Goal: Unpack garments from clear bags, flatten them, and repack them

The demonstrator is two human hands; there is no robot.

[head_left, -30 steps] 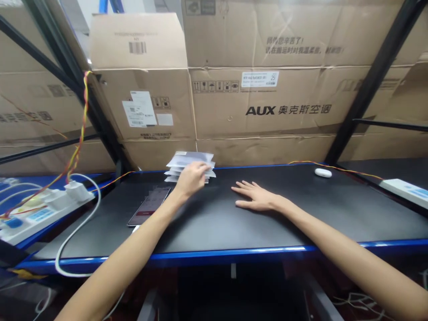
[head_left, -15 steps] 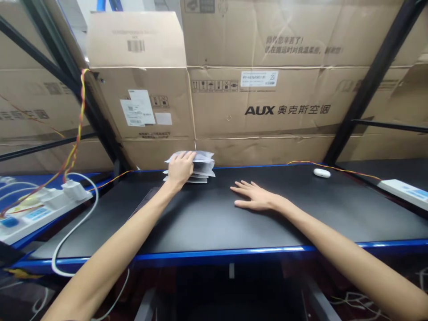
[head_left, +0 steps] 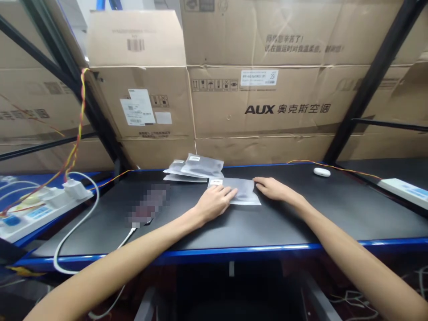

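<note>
A translucent flat plastic bag with a small white label lies near the middle of the black tabletop. My left hand is closed on the bag's left part, fingers over its top. Beside the right edge of the bag rests my right hand, fingers extended and seemingly holding nothing; whether the tips touch the plastic I cannot tell. Behind my left hand is a loose stack of similar bags, the top one askew. What the bags contain is not clear.
A blurred-out phone-like object with a white cable lies to the left. White power strips stand at both sides. A small white case sits at the back right. Cardboard walls the rear edge.
My left hand has come from the stack toward the middle with one bag. The stack's upper bag has shifted right. My right hand has moved slightly right and back, its fingers less spread.
</note>
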